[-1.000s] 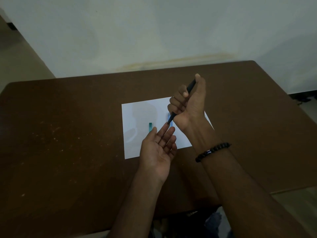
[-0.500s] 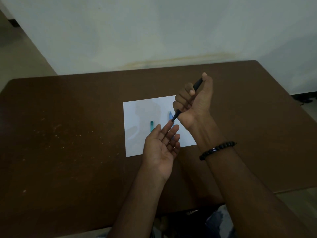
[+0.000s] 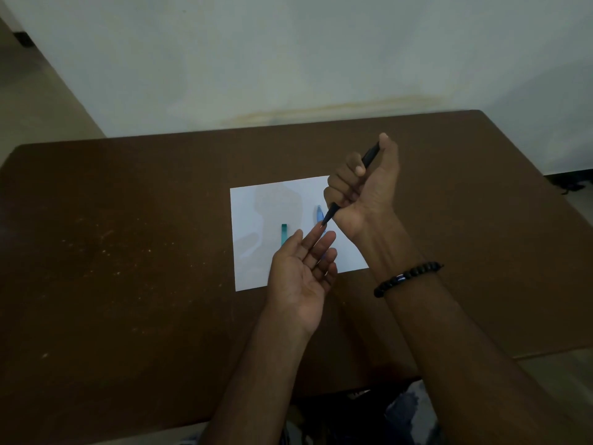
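Brown table (image 3: 128, 252) bears one white sheet (image 3: 256, 203). Above it, one right hand (image 3: 362, 194) fists the single dark pen (image 3: 370, 155), tip down at the fingertips of one left hand (image 3: 298, 277), which lies flat, palm up, holding nothing. A hard push could jab that skin or slip the pen loose. On the sheet lie one teal piece (image 3: 283, 234) and one blue piece (image 3: 318, 213).

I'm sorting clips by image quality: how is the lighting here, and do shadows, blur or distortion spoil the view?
Head view: dim, flat light, no glare; soft hand shadows fall on the white paper. Head view: the table sits tilted in frame, with little visible bowing. Head view: right hand, its dark tool and open left hand look sharp.
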